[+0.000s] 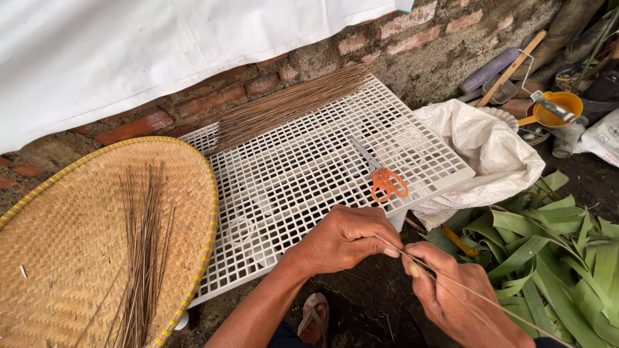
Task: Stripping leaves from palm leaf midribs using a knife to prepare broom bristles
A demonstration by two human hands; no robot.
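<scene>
head view: pinched between thumb and forefinger of the left hand [345,238] and gripped again by the closed fingers of the right hand [451,293], one thin leaf rib [477,293], running from the fingertips down toward the lower right corner. just off the near edge of the white plastic grid tray [303,167], both hands, over bare dark ground with a sandalled foot [314,316] below. on the tray: orange-handled scissors [385,177] close to its near right corner, a long bundle of brown ribs [290,103] across its far side. left of the tray and overlapping its edge, a round woven basket [64,245] with a smaller scatter of ribs [145,251]. right of the tray, a white sack [496,151], then a thick heap of green leaves [554,258]. judged well under way: many ribs laid by, many leaves left. open room only in the narrow strip between tray edge and leaf heap; brick wall [213,96] tight behind the tray.
</scene>
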